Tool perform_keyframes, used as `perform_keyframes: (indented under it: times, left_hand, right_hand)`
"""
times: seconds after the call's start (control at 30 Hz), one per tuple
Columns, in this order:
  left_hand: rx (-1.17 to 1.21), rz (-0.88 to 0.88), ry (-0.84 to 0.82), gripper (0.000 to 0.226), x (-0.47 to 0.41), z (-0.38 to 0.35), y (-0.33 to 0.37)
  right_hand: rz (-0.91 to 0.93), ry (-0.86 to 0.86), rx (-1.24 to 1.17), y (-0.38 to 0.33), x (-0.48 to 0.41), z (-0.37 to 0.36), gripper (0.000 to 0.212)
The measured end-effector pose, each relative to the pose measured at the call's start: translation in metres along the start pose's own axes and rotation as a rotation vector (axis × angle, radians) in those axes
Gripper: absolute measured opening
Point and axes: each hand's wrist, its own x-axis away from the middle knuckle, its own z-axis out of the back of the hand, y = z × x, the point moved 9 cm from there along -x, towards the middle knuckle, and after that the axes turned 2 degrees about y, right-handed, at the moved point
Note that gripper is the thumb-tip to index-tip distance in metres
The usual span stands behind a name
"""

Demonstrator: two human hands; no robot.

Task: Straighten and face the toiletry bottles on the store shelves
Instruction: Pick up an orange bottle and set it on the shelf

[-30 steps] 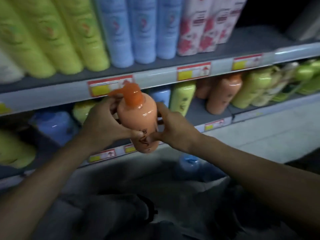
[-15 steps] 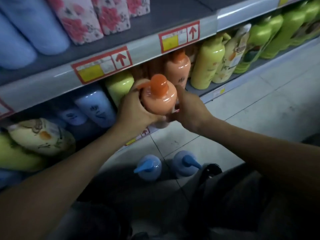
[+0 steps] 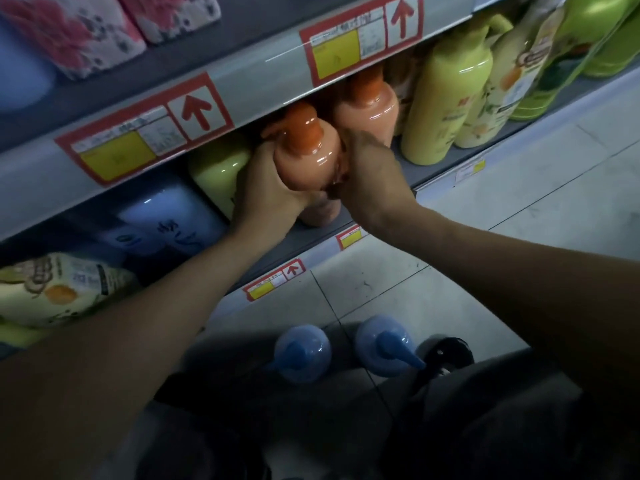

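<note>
Left grip (image 3: 263, 188): fingers and thumb are curled round the left side of the orange pump bottle (image 3: 308, 154), clasping its body.
Right grip (image 3: 370, 174): wrapped round the right side of the same bottle, thumb low at the front, so both hands are clenched on it.
Held bottle: roughly upright at the front edge of the lower shelf (image 3: 412, 174), its cap just under the rail with the price tags (image 3: 145, 133). Whether its base already rests on the shelf cannot be told.
Close neighbours: a second orange bottle (image 3: 370, 105) stands just behind and to the right, very near the right knuckles. A yellow bottle (image 3: 218, 171) stands just to the left, beside the left fingers.
Further out: tall yellow-green bottles (image 3: 446, 98) to the right and blue bottles (image 3: 169, 220) to the left.
Floor (image 3: 519, 220): two blue pump bottles (image 3: 301, 351) stand on the tiles below the arms.
Step, as judged: seating this bottle in its row and turning its front outward.
Risk one: the slot is tight, and a push inward could knock the second orange bottle backward or tip the yellow one.
Risk two: the glossy body could slip if one grip lets go before the base is seated, and it would drop onto the bottles below.
Risk three: the cap could catch on the rail if the bottle is lifted.
</note>
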Motion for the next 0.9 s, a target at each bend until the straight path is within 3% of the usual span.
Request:
perform_keyframes:
  times: [0.2, 0.27, 0.37, 0.57, 0.9]
  left_hand:
    - [-0.254, -0.141, 0.034, 0.073, 0.007, 0.004, 0.023]
    - [-0.291, -0.175, 0.064, 0.067, 0.01, 0.007, 0.028]
    - [-0.328, -0.162, 0.083, 0.066, 0.008, 0.008, 0.029]
    - [-0.35, -0.127, 0.089, 0.071, 0.005, -0.001, 0.029]
    - [-0.429, -0.14, 0.127, 0.065, -0.001, -0.014, 0.029]
  right_hand:
    - [0.034, 0.082, -0.063, -0.02, 0.019, 0.01, 0.066]
    - [0.034, 0.186, -0.012, -0.02, 0.02, 0.019, 0.063]
    - [-0.122, 0.415, -0.072, 0.005, 0.017, 0.041, 0.059]
    - [-0.28, 0.181, -0.318, 0.043, -0.008, 0.015, 0.082]
    - [-0.255, 0.291, -0.399, 0.044, -0.019, 0.014, 0.074]
